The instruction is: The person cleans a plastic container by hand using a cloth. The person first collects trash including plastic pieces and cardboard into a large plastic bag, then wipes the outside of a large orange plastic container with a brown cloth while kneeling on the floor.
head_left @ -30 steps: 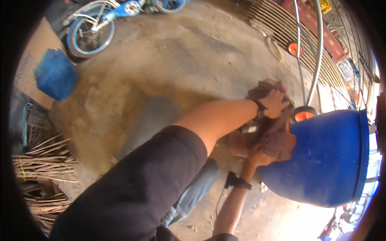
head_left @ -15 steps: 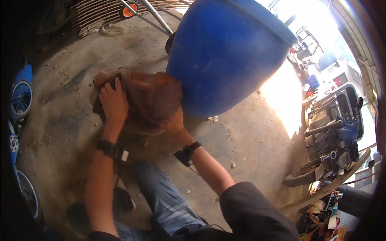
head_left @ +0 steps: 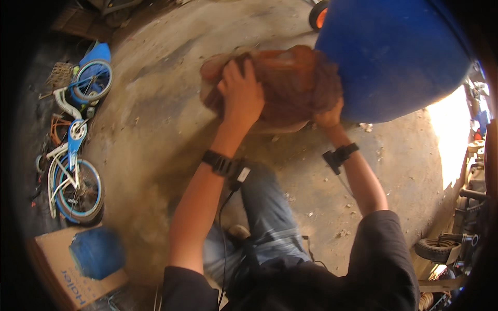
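Between my two hands is a reddish-brown cloth-like bundle [head_left: 290, 78], blurred by motion, with an orange-brown part along its top. My left hand [head_left: 241, 98] grips its left side from above, fingers bent over it. At its lower right corner, my right hand [head_left: 330, 113] is closed on the material, with most of the fingers hidden. Just right of the bundle stands a large blue tub [head_left: 394, 57]. I cannot tell whether the two touch. A dark strap with a small device is on each of my wrists.
Far left, a blue and white bicycle [head_left: 78, 176] lies near a cardboard box [head_left: 62, 259] with a blue container [head_left: 98, 252] on it. An orange-hubbed wheel [head_left: 319, 16] shows behind the tub. A tyre [head_left: 436, 250] lies at the right. Debris dots the concrete floor [head_left: 155, 124].
The view has swung left, so the bicycle and cardboard box show more fully and the tub sits further right. Both hands keep their hold on the bundle beside the tub.
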`<state>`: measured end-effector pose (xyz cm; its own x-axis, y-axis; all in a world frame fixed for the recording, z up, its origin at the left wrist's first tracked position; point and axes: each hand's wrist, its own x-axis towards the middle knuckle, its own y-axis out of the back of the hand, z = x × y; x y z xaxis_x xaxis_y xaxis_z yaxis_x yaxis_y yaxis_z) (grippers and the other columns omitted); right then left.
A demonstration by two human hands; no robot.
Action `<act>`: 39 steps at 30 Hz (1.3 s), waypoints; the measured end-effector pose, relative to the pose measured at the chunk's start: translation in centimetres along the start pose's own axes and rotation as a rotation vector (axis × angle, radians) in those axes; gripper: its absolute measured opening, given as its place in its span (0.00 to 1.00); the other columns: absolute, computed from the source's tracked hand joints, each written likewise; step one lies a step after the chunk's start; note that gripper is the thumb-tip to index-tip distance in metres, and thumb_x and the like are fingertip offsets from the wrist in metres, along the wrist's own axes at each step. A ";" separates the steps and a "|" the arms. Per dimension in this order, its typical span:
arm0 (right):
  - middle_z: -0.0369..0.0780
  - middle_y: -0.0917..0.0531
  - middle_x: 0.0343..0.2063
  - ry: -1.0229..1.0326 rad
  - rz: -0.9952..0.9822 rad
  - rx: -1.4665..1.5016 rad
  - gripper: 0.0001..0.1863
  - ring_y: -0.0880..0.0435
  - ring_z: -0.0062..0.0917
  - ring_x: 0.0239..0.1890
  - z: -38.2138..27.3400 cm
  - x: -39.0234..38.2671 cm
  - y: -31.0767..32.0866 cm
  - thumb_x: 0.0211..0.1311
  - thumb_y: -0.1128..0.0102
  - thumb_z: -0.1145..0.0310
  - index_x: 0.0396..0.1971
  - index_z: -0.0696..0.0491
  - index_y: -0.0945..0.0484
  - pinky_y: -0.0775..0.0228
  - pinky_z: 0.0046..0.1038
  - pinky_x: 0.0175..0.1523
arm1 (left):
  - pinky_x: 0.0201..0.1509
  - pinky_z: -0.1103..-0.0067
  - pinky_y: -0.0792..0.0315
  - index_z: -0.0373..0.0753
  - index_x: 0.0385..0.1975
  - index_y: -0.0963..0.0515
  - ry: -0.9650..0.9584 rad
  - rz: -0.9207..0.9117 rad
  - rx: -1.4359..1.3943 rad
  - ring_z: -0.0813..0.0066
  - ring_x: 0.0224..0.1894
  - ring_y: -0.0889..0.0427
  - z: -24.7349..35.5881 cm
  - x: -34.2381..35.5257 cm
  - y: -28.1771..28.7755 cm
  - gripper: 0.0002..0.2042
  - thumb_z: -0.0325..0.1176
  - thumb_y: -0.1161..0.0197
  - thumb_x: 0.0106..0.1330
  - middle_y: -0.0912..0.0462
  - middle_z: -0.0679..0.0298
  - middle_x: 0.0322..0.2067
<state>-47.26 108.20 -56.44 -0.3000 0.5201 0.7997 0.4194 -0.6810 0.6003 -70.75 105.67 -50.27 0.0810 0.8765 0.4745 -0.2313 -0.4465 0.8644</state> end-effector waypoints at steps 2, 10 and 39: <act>0.55 0.30 0.57 -0.075 0.025 0.209 0.32 0.33 0.56 0.59 -0.7 1.2 0.9 0.50 0.48 0.64 0.58 0.61 0.33 0.36 0.44 0.60 | 0.60 0.51 0.45 0.34 0.64 0.40 -0.061 -0.005 -0.060 0.40 0.63 0.43 -1.2 -0.1 -0.3 0.30 0.37 0.40 0.62 0.43 0.37 0.61; 0.51 0.27 0.53 -0.151 0.067 0.210 0.28 0.26 0.51 0.49 -1.2 1.0 1.8 0.49 0.51 0.72 0.55 0.57 0.31 0.30 0.41 0.50 | 0.62 0.51 0.49 0.36 0.64 0.40 -0.155 -0.030 -0.219 0.41 0.66 0.47 -2.2 0.9 -1.4 0.31 0.39 0.39 0.63 0.48 0.36 0.63; 0.53 0.17 0.31 -0.615 -0.407 0.237 0.14 0.18 0.47 0.36 -11.7 5.5 -2.3 0.54 0.51 0.67 0.24 0.58 0.17 0.28 0.43 0.44 | 0.56 0.70 0.39 0.24 0.60 0.39 -0.210 0.034 -0.123 0.60 0.56 0.28 -3.8 -5.2 1.7 0.25 0.35 0.45 0.68 0.26 0.47 0.54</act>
<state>-59.87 106.62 -53.29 0.0306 0.9458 0.3234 0.5712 -0.2820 0.7708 -75.26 101.02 -51.94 0.2679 0.7988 0.5386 -0.3526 -0.4390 0.8264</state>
